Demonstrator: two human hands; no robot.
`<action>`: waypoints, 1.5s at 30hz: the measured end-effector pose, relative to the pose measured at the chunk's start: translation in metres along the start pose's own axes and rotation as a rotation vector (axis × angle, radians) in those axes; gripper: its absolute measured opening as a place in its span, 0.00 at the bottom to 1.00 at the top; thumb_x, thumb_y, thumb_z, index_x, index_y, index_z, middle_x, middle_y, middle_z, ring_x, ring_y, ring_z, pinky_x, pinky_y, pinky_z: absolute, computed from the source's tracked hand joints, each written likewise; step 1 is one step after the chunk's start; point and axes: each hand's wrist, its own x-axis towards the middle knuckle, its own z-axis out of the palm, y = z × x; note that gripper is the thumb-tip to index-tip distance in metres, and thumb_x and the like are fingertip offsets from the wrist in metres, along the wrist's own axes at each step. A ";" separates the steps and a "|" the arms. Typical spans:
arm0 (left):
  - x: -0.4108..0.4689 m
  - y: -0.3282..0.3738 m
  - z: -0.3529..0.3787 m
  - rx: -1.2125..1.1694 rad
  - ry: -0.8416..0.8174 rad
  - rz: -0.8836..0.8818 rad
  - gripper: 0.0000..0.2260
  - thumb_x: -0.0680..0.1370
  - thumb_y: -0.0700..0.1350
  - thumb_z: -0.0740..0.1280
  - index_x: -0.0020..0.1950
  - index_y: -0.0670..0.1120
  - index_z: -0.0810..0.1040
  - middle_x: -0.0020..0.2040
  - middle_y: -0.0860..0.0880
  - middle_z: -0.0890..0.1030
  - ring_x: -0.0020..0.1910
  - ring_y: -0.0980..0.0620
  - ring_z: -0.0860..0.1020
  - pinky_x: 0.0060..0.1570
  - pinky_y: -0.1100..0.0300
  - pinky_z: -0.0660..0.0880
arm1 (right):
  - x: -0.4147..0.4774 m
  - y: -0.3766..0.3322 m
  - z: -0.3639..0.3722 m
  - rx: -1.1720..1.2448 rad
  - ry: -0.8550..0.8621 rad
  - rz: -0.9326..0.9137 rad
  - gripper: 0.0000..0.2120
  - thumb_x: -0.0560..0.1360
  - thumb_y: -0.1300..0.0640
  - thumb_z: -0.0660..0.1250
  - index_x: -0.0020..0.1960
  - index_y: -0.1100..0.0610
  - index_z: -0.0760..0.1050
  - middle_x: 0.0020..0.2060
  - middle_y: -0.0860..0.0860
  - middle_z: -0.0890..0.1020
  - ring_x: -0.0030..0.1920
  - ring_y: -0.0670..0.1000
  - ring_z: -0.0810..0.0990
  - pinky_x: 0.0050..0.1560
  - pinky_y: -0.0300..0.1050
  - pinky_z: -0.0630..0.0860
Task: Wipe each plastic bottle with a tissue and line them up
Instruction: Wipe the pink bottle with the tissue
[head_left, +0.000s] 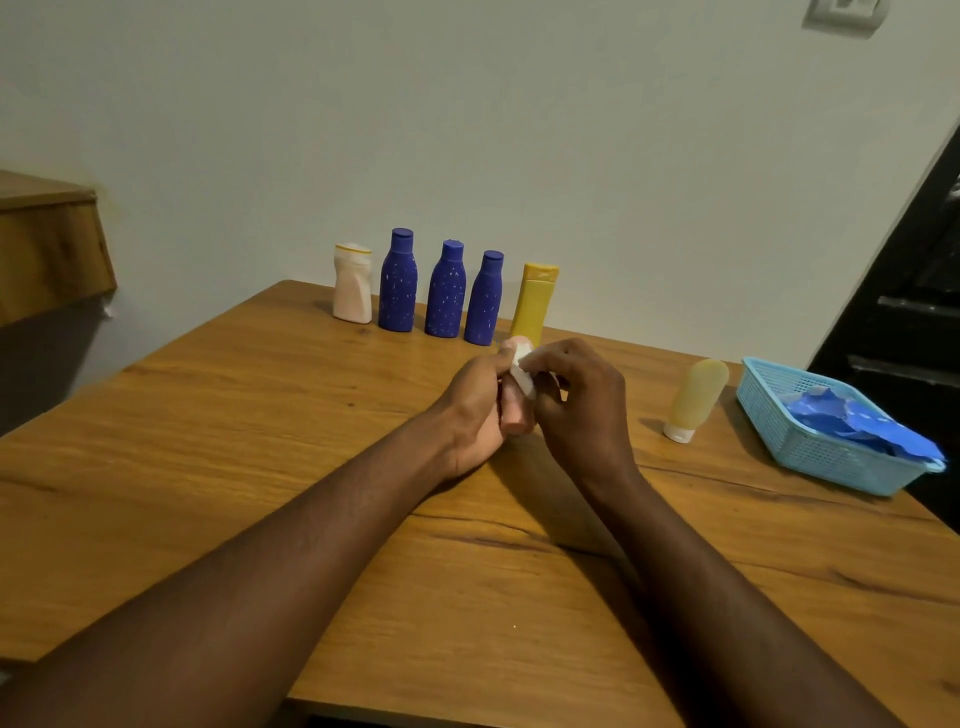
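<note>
Risk: the small pale-pink plastic bottle (514, 410) sits mid-bench, right in front of the lined-up tall yellow flip-cap bottle (535, 301); a hard wipe stroke could drive it or a knuckle into the row and topple it. Left hand (475, 410) upright, fingers wrapped shut around the pink bottle, its base on the wooden bench (260, 441). Right hand (576, 400) arched over the top, fingers pinching a folded white tissue (522, 376) against the bottle. Translucent yellow tube (696, 397) standing on its white cap near the light-blue plastic basket (810, 452) looks unwiped.
</note>
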 end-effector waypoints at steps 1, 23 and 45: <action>0.000 -0.001 0.001 0.001 -0.021 -0.013 0.17 0.87 0.50 0.58 0.72 0.44 0.75 0.54 0.44 0.83 0.45 0.51 0.81 0.40 0.57 0.78 | 0.001 0.002 -0.001 -0.001 0.014 0.009 0.09 0.73 0.66 0.72 0.51 0.58 0.84 0.47 0.51 0.82 0.47 0.46 0.79 0.46 0.42 0.79; 0.006 -0.004 -0.005 0.060 -0.070 -0.012 0.17 0.83 0.52 0.65 0.68 0.44 0.79 0.59 0.42 0.82 0.54 0.47 0.79 0.54 0.53 0.75 | 0.003 0.004 -0.008 -0.007 -0.045 0.078 0.09 0.73 0.65 0.72 0.53 0.56 0.83 0.49 0.49 0.82 0.46 0.43 0.78 0.45 0.34 0.75; 0.003 -0.003 -0.005 0.066 -0.114 0.012 0.17 0.84 0.52 0.65 0.68 0.44 0.78 0.56 0.44 0.81 0.48 0.50 0.78 0.45 0.56 0.76 | 0.003 0.005 -0.011 0.034 0.010 0.042 0.10 0.72 0.68 0.71 0.49 0.55 0.82 0.46 0.48 0.82 0.47 0.45 0.79 0.47 0.45 0.81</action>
